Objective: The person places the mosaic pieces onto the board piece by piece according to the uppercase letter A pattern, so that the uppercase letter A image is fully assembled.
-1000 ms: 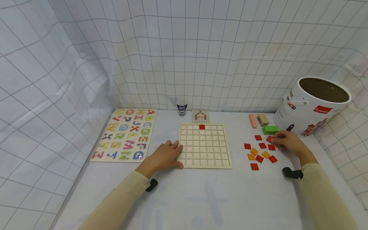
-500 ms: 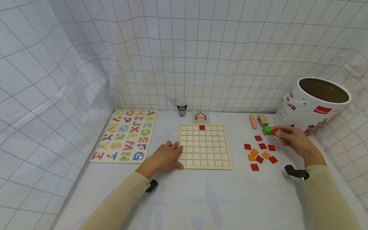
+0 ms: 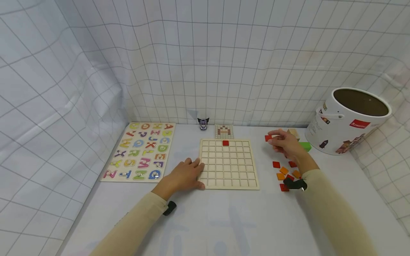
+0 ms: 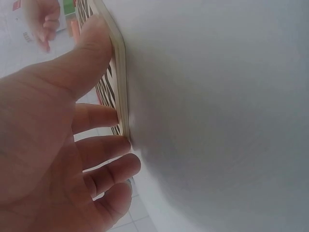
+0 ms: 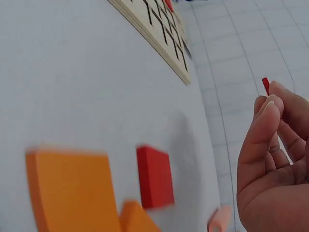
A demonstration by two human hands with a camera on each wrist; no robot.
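My right hand [image 3: 288, 145] pinches a red square tile [image 3: 267, 138] between thumb and fingertips, held above the table to the right of the wooden grid board [image 3: 229, 165]. In the right wrist view only a thin edge of that tile [image 5: 265, 85] sticks out past the fingertips. My left hand [image 3: 184, 174] rests against the board's left side. Its thumb [image 4: 94, 41] lies on the board near a corner, and some fingertips touch the edge. One red tile [image 3: 225, 143] sits in the board's top row. Loose red tiles [image 3: 276, 164] and orange tiles [image 3: 283, 171] lie under my right forearm, some partly hidden.
A small pattern card [image 3: 224, 131] lies behind the board, beside a dark figurine [image 3: 203, 123]. At left is an alphabet puzzle [image 3: 137, 153]. A white bucket [image 3: 346, 121] stands at the back right, near a green block [image 3: 305, 146] and a wooden arch block [image 3: 293, 133].
My right hand took hold of a red tile among the loose ones, lifted it and carried it left toward the board. The left hand has stayed at the board's edge.
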